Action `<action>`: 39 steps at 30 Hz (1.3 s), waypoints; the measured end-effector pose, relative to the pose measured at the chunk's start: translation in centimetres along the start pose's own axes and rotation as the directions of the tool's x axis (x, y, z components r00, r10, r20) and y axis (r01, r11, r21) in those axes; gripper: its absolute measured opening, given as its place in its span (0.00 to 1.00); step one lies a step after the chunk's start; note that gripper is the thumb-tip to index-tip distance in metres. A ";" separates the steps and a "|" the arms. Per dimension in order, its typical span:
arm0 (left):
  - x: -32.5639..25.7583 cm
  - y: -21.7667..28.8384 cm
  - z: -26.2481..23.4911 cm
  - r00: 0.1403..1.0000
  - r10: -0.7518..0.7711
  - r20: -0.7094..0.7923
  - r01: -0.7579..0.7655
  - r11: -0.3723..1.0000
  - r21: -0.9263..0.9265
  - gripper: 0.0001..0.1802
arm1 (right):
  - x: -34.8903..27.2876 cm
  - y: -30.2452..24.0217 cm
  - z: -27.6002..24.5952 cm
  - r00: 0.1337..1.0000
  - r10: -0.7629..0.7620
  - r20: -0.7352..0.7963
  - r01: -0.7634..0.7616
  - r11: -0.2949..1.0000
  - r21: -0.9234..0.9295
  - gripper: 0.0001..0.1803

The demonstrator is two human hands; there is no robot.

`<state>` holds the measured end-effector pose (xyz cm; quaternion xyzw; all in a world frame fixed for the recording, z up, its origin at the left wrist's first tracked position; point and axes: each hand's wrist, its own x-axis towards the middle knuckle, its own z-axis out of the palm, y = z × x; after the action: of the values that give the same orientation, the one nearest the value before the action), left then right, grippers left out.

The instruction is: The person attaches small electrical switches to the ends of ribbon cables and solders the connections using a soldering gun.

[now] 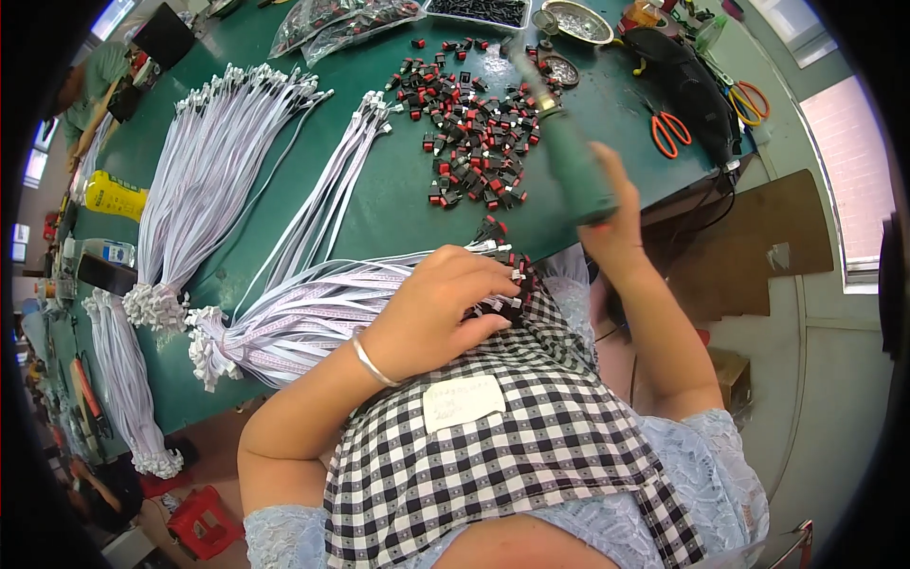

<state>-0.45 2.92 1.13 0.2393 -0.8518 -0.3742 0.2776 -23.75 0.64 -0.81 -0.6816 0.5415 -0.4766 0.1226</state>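
Observation:
My right hand (614, 220) is wrapped round a green electric screwdriver (573, 169), blurred by motion, its thin end pointing up and away over the table. My left hand (445, 299) lies across a bundle of white flat cables (313, 318) at the table's near edge. Its fingers curl over the cable ends, where small black and red switches (517, 270) are attached; the hand partly hides them. Beyond both hands spreads a pile of loose red and black switches (474, 142). A thinner bunch of white cables (332, 185) lies left of that pile.
A large cable bundle (213, 180) lies on the green table (379, 223) at left, another bundle (128, 389) nearer its edge. At the back are plastic bags (346, 24), a tray of black parts (479, 11) and a metal dish (576, 23). Orange-handled scissors (669, 133) lie at right.

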 end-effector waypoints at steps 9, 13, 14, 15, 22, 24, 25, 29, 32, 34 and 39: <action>-3.7 -0.4 -5.5 0.938 -0.211 -0.274 0.262 0.951 0.166 0.09 | -1.5 1.0 3.5 0.951 -0.257 0.171 0.306 0.857 -0.415 0.25; -1.5 -3.1 -7.9 0.833 -0.391 -0.392 0.485 0.856 0.178 0.06 | -0.6 0.9 2.8 0.965 -0.238 0.107 0.260 0.905 -0.336 0.24; -0.7 -4.0 -8.5 0.826 -0.404 -0.394 0.521 0.813 0.258 0.06 | -0.3 0.7 2.4 0.980 -0.191 0.057 0.199 0.947 -0.253 0.25; 0.2 -5.4 -9.0 0.818 -0.407 -0.406 0.540 0.787 0.299 0.07 | 0.3 0.8 1.8 0.985 -0.169 0.039 0.173 0.966 -0.189 0.23; 3.8 -12.0 -8.6 0.731 -0.530 -0.429 0.682 0.575 0.452 0.09 | 0.4 -0.5 -1.0 0.892 0.443 0.093 -0.440 0.801 0.406 0.19; 3.8 -12.2 -8.7 0.732 -0.541 -0.414 0.681 0.566 0.465 0.10 | -0.3 -0.1 -1.5 0.873 0.471 0.127 -0.480 0.781 0.400 0.18; 3.9 -12.0 -8.8 0.709 -0.577 -0.407 0.705 0.592 0.390 0.10 | -0.3 -0.5 -1.7 0.840 0.518 0.163 -0.524 0.694 0.494 0.18; 4.3 -10.5 -9.1 0.681 -0.625 -0.382 0.714 0.681 0.162 0.09 | -0.5 -0.9 -1.9 0.842 0.500 0.201 -0.506 0.603 0.617 0.20; 3.9 -9.7 -7.8 0.726 -0.654 -0.212 0.548 0.737 -0.396 0.09 | -1.3 -0.7 -1.6 0.890 0.416 0.185 -0.426 0.619 0.660 0.31; 3.7 -7.9 -6.5 0.777 -0.621 -0.098 0.557 0.753 -0.351 0.11 | -1.7 -1.6 -0.8 0.884 0.416 0.214 -0.436 0.566 0.700 0.32; 3.2 -4.4 -4.0 0.881 -0.463 0.098 0.472 0.845 -0.252 0.17 | -1.9 -2.5 0.3 0.867 0.343 0.363 -0.490 0.449 0.747 0.34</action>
<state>0.72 -3.76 0.99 0.3933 -0.7136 -0.5464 0.1935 -21.91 3.16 -0.20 -0.4255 0.3955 -0.5708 0.5803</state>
